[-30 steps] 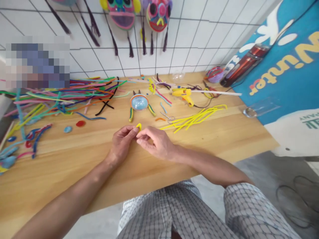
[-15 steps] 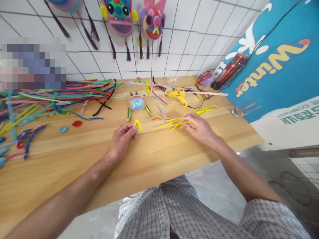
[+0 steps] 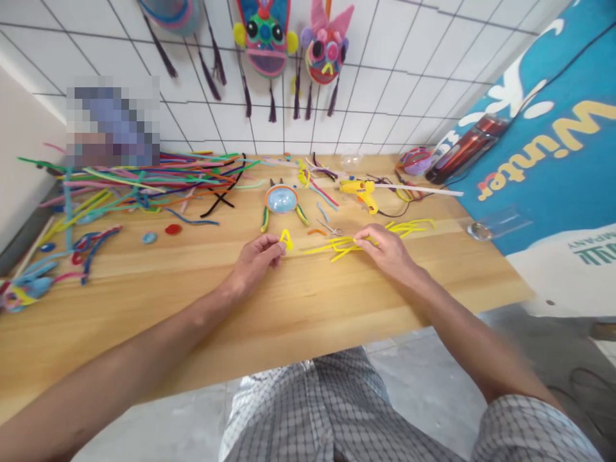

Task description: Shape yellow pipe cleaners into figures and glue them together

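My left hand (image 3: 260, 258) pinches a short yellow pipe cleaner (image 3: 287, 235) bent into a small triangle, held just above the table. To the right, my right hand (image 3: 387, 251) rests at a loose bunch of yellow pipe cleaners (image 3: 411, 226). Its thumb and forefinger are pressed together on a yellow strand, whose tip shows at the fingers. Small scissors (image 3: 336, 231) and a short orange piece (image 3: 317, 231) lie behind the bunch. Beyond my left hand sits a clear oval shell (image 3: 282, 199) edged in orange, with green-and-yellow legs and dark prongs.
A yellow glue gun (image 3: 362, 192) with a long glue stick lies behind the bunch. Many coloured pipe cleaners (image 3: 158, 176) are heaped at the left. A red flask (image 3: 466, 149) and a clear cup (image 3: 498, 224) stand right. Decorated masks (image 3: 267, 38) hang on the tiled wall.
The view has turned left, so things appear further right. My right thumb and forefinger have closed on a strand in the yellow bunch. The left hand keeps the bent piece.
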Available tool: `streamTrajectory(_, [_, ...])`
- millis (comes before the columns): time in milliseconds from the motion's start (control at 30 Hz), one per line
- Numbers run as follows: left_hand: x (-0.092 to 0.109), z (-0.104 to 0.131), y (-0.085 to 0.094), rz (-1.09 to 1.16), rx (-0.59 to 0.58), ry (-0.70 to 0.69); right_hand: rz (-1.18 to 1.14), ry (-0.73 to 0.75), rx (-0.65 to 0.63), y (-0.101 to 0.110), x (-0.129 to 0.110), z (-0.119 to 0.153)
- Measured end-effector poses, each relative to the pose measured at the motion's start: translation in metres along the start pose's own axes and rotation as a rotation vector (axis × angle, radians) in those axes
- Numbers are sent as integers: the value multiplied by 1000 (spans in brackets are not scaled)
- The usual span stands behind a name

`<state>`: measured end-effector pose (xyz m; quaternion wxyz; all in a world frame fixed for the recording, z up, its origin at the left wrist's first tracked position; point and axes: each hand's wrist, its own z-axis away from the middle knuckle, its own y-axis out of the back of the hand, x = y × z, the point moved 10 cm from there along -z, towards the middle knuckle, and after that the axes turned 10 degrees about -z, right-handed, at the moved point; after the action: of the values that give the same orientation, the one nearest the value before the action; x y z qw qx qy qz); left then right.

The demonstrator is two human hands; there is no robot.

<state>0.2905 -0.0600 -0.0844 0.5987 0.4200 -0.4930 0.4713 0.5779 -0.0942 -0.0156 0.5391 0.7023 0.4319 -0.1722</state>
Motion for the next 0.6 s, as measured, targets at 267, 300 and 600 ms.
streamTrajectory(267, [7,-6,2,-48,-50,-54,-257,-39,-132,-65,-55,-38])
streamTrajectory(300, [8,-7,2,-48,-53,-67,-271,-46,-131,-73,-57,-41])
streamTrajectory(600, [8,-1,-7,-101,-131,-182,-186,-33,0,-98,-56,-43])
